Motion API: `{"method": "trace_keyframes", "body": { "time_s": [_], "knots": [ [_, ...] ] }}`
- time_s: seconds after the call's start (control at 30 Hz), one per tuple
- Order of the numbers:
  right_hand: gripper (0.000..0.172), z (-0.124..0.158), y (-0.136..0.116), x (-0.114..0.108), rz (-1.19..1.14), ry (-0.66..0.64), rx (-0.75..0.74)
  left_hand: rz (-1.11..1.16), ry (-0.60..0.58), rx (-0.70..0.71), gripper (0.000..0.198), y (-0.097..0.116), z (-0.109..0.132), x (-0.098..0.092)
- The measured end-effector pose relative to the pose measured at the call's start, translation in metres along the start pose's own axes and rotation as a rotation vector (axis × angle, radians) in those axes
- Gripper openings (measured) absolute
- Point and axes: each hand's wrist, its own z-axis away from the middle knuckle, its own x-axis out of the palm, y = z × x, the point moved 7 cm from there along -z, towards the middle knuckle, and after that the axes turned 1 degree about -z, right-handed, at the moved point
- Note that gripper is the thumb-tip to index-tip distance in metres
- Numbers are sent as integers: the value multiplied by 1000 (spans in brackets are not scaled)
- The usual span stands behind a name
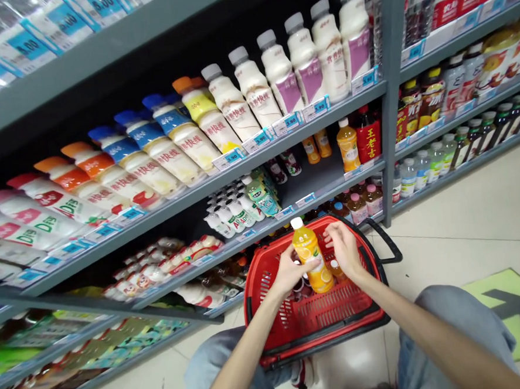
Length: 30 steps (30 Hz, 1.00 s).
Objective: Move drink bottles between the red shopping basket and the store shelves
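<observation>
My left hand (287, 270) is wrapped around an orange juice bottle (310, 253) with a white cap, held upright and slightly tilted over a red shopping basket (312, 332). Just right of the bottle is my right hand (343, 245), its fingers loosely bent and apart, with nothing visible in them. Inside the basket, another orange drink bottle (336, 269) shows partly below my right hand. Some dark-labelled bottles (300, 287) lie behind my left hand, mostly hidden. The basket's black handle (388, 242) sticks out on the right.
Grey shelving (258, 165) runs close in front of the basket, lined with milk drink bottles (258, 95). Lower down stand an orange juice bottle (348, 147), a red pack (368, 136) and small white bottles (232, 211). A green arrow sign (514, 314) marks the tiled floor (460, 223).
</observation>
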Motion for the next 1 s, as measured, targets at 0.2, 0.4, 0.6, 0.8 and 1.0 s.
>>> {"method": "trace_keyframes", "body": {
  "time_s": [0.2, 0.4, 0.6, 0.8, 1.0],
  "knots": [
    [33, 77, -51, 68, 492, -566, -754, 79, 144, 71, 59, 35, -22, -14],
    [32, 154, 13, 108, 985, -1230, -826, 180, 195, 72, 59, 60, -28, -30],
    [42, 184, 78, 106, 1275, -1574, -663, 214, 153, 84, 54, 78, -32, -34],
    [42, 195, 72, 121, 1267, -1565, -599, 275, 132, 72, 46, 89, -58, -31],
    [38, 181, 66, 125, 1259, -1524, -526, 292, 200, 261, 44, 111, -98, -22]
  ]
}}
